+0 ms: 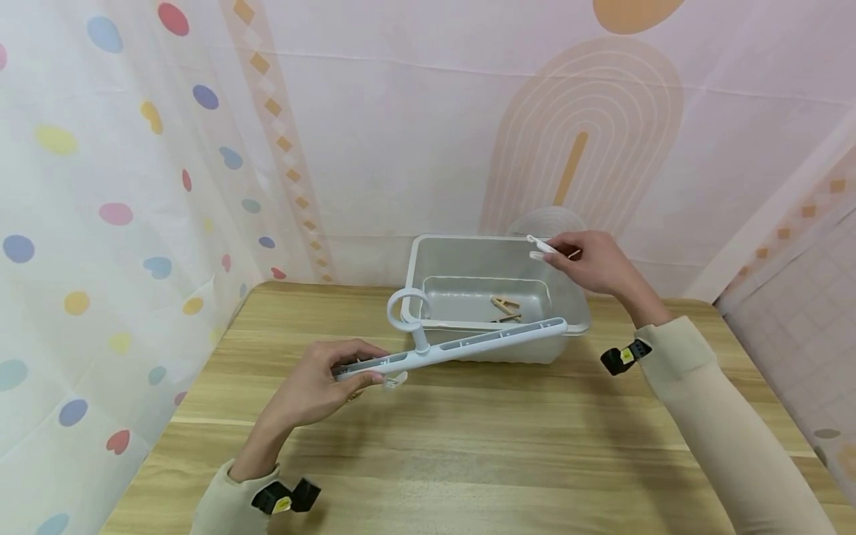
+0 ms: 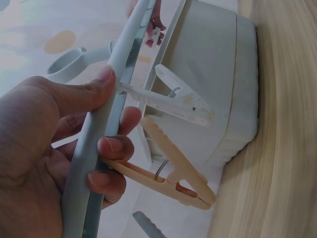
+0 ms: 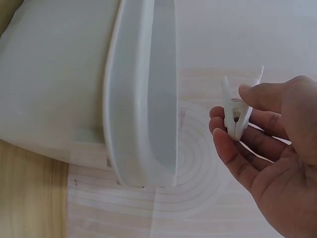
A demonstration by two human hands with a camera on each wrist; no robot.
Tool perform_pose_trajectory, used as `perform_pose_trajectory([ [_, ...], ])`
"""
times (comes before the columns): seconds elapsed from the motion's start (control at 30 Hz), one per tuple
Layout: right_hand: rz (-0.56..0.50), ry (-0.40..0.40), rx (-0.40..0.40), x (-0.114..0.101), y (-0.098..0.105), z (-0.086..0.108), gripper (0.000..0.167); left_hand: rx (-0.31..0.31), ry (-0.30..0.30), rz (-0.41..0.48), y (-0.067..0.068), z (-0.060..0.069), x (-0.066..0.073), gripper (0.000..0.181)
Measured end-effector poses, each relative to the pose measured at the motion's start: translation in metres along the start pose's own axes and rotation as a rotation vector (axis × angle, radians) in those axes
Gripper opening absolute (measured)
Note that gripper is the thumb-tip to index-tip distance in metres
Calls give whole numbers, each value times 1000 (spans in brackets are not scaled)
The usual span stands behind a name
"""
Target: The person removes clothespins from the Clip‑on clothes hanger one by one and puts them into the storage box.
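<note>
Head view: left hand [image 1: 317, 383] curls round the hanger [image 1: 435, 357] at the bin's [image 1: 528, 351] near side; right hand [image 1: 591, 260] pinches a clip [image 3: 237, 111] by the far rim. Seemingly clip work, next wanting a steady pinch.

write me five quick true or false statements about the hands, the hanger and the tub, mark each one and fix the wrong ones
1. The left hand grips the hanger. True.
2. The right hand is empty. False: it holds a white clip.
3. The tub stands on the table. True.
4. Nothing lies in the tub. False: there are small clips inside.
5. An orange clip shows close to the left hand. True.
</note>
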State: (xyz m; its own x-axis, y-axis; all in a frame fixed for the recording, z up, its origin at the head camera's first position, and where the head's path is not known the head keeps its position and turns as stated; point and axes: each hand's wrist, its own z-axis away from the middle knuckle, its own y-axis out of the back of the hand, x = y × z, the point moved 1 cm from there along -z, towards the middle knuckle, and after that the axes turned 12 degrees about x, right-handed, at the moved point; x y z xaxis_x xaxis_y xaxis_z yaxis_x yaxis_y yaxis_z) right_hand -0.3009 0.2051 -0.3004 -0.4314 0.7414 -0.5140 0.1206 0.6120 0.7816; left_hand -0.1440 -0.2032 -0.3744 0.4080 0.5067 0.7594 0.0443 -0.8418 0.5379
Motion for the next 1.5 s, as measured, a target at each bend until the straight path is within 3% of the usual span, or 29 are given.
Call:
perform_pose_trajectory([
  [0.17, 1, 1, -15, 5, -6, -10, 32, 0, 5, -6, 1, 0, 0, 25],
  [0.4, -13, -104, -113, 8, -9, -12, 59, -4, 10, -2, 1, 1, 0, 25],
  [0.53, -38, -122, -133, 7, -7, -7, 66, -1, 10, -1, 1, 1, -1, 25],
  [1.1, -147, -88, -88, -1, 3, 30, 70, 2, -28, -33, -2, -1, 2, 25],
  [1.5, -197, 16, -44, -12, 4, 59, 68, -4, -92, -63, -9, -13, 9, 25],
])
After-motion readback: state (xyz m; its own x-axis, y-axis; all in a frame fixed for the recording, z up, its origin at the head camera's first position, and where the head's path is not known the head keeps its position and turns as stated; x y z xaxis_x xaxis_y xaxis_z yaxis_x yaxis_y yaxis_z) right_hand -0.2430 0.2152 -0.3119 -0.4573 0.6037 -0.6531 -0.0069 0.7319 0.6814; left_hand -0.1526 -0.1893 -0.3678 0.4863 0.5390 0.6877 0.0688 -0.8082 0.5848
